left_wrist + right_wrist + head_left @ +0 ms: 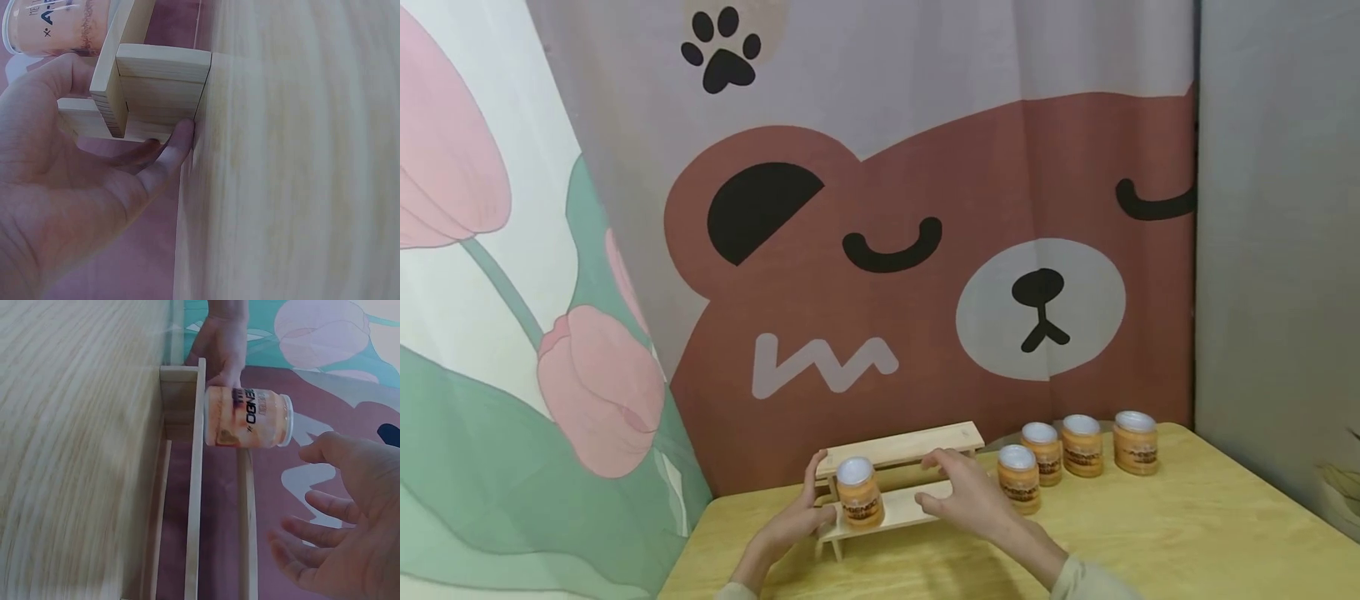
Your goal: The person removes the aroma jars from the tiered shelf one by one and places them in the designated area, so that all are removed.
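Observation:
A two-step wooden rack (902, 447) stands near the back of the table. At the left end of its lower step (913, 502) sits an orange jar (860, 502) with a white lid and dark lettering. My left hand (792, 527) grips that end of the rack; in the left wrist view its thumb lies by the step and its fingers press the wooden side (164, 84). My right hand (976, 500) hovers over the right part of the rack, fingers spread and loosely bent. In the right wrist view a gap separates this hand (359, 525) from the jar (244, 417).
Several similar orange jars stand right of the rack: one (1019, 482) just beyond my right hand, others (1041, 454), (1082, 447) behind it, and one (1136, 446) farthest right. A curtain with a bear print (925, 333) hangs behind the wooden table (1195, 533).

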Demonstrator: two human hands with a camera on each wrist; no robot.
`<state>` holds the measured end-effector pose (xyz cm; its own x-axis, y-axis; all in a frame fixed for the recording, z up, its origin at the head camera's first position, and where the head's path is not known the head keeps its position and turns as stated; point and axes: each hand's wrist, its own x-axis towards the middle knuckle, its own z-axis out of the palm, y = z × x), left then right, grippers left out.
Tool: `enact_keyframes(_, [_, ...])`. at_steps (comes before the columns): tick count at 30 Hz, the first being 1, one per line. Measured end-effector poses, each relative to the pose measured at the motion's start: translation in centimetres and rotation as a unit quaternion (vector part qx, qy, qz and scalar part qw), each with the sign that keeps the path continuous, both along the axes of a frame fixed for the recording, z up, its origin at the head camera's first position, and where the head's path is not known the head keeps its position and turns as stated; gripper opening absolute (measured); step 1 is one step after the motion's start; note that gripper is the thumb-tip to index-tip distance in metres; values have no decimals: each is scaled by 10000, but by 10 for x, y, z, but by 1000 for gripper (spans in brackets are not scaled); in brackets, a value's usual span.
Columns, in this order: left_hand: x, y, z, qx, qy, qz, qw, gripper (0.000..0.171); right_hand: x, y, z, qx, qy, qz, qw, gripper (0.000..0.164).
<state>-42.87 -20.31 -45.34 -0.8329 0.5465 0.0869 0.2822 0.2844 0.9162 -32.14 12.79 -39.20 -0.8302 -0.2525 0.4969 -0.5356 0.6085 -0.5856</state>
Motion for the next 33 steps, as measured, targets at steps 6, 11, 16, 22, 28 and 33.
enact_keyframes(6, [0, 2, -1, 20, 64, 12, 10000, 105, -4, -13, -6, -93, -145, -134, 9998, 41])
enact_keyframes(11, [1, 1, -1, 46, 68, 65, 9999, 105, -7, -25, -9, -185, -341, -278, 9989, 51])
enact_keyframes(16, [2, 1, 0, 57, 102, 78, 9999, 105, -12, -35, -10, -211, -384, -363, 9984, 61])
enact_keyframes(22, [3, 2, -1, 18, 87, 163, 9998, 107, -18, -47, -12, -332, -659, -330, 9967, 78])
enact_keyframes(28, [0, 1, -3, -12, 109, 194, 9998, 107, -22, -59, -15, -431, -758, -261, 9958, 87])
enact_keyframes(33, [-1, 0, -3, 21, 131, 119, 9998, 107, -24, -66, -17, -335, -687, -77, 9970, 92])
